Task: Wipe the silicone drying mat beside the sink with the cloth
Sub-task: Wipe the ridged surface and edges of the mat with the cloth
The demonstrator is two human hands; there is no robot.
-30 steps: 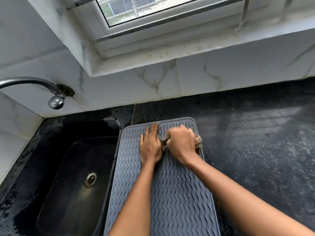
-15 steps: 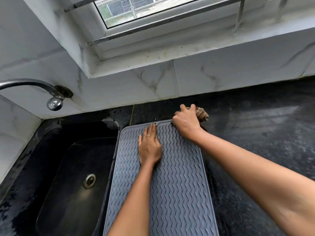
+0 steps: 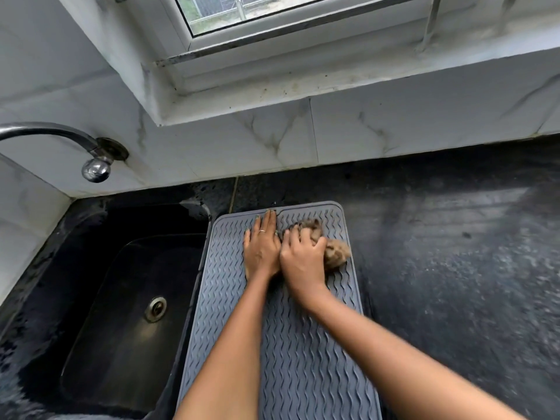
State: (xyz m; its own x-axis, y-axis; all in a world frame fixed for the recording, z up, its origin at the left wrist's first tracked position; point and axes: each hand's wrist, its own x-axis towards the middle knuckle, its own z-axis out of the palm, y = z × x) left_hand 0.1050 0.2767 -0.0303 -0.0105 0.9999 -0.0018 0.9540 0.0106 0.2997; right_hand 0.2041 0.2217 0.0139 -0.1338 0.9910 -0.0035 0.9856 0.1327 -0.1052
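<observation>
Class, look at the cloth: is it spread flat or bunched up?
Bunched up: the cloth bulges in a crumpled wad from under the right hand on the mat.

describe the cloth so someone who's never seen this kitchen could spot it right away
Start at the dark sink and move right to the grey wavy-ribbed silicone mat on the black counter. Near the mat's far right corner, the right hand presses down a bunched cloth. It is the only soft, tan-brown thing there.
</observation>
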